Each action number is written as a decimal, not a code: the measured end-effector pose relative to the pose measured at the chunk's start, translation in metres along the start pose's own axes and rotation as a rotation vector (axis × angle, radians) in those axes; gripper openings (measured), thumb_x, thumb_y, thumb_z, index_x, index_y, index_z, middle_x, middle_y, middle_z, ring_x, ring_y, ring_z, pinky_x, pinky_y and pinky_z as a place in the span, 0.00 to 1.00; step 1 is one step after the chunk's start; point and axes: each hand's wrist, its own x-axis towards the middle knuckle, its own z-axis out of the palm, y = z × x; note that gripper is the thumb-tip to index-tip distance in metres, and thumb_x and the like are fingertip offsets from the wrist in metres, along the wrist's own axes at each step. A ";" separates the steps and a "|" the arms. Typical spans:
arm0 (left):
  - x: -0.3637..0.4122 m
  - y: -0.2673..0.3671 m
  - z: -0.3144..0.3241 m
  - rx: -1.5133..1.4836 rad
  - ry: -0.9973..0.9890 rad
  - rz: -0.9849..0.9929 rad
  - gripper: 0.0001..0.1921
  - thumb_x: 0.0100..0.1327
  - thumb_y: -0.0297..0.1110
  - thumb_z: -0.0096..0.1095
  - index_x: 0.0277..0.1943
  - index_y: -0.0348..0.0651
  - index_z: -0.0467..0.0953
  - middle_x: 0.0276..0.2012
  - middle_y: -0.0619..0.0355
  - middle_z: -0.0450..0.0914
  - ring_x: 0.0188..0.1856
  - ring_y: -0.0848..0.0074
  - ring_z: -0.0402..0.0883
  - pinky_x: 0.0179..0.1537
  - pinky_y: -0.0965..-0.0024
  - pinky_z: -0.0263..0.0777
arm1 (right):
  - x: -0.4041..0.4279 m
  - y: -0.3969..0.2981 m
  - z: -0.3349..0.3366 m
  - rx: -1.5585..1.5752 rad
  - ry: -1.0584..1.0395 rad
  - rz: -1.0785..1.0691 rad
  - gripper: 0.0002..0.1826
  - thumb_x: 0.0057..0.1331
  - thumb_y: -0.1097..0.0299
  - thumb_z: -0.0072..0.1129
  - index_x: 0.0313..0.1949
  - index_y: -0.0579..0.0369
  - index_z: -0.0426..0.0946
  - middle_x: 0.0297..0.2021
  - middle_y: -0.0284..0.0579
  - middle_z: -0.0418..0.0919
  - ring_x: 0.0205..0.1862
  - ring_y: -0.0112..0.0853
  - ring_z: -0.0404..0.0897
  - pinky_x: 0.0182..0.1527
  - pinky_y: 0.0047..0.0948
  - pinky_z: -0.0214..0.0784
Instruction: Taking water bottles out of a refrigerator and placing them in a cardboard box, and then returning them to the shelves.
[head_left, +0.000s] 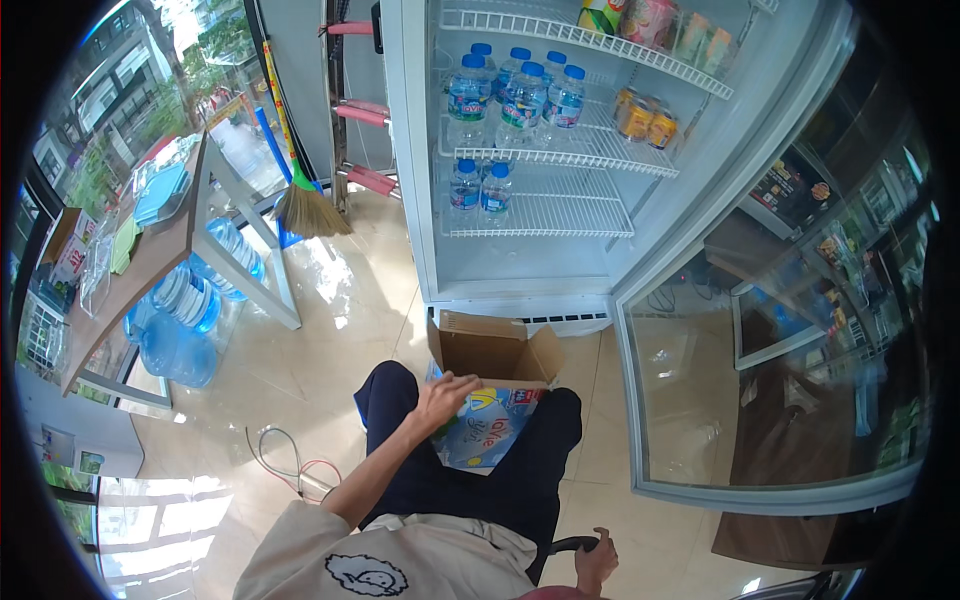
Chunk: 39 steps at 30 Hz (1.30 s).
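Between my knees stands an open cardboard box, its printed front blue with LaVie branding. Its flaps are raised, and the part of the brown interior I can see shows no bottles; the bottom is hidden. My left hand has its fingers curled on the near top edge of the box. Low on the right, my right hand rests around the end of a black curved chair armrest. Ahead is an open display refrigerator, with blue-capped water bottles on one shelf and smaller bottles below.
The glass fridge door swings out on the right. Small orange cans share the bottle shelf. On the left are a table, large water jugs and a broom. A ladder leans beside the fridge; a cable lies on the floor.
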 end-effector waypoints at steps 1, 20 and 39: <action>-0.007 0.004 0.006 0.007 -0.012 0.030 0.19 0.51 0.26 0.66 0.48 0.54 0.82 0.48 0.71 0.86 0.32 0.75 0.79 0.30 0.72 0.77 | 0.002 -0.002 0.000 -0.025 0.031 -0.003 0.28 0.50 0.70 0.71 0.52 0.40 0.73 0.40 0.45 0.80 0.45 0.48 0.82 0.47 0.48 0.73; -0.066 0.017 0.054 0.198 -0.737 -0.133 0.07 0.58 0.30 0.62 0.40 0.46 0.83 0.33 0.58 0.84 0.37 0.66 0.85 0.37 0.61 0.75 | 0.021 -0.028 -0.021 -0.031 -0.019 -0.025 0.27 0.55 0.69 0.72 0.54 0.40 0.73 0.42 0.49 0.83 0.47 0.50 0.82 0.49 0.50 0.74; -0.107 0.048 0.097 0.160 -0.530 -0.320 0.23 0.59 0.22 0.60 0.58 0.31 0.70 0.59 0.42 0.77 0.49 0.55 0.84 0.49 0.61 0.81 | 0.018 -0.007 -0.008 -0.050 0.031 -0.048 0.26 0.54 0.67 0.72 0.52 0.38 0.74 0.42 0.46 0.83 0.46 0.48 0.83 0.47 0.48 0.75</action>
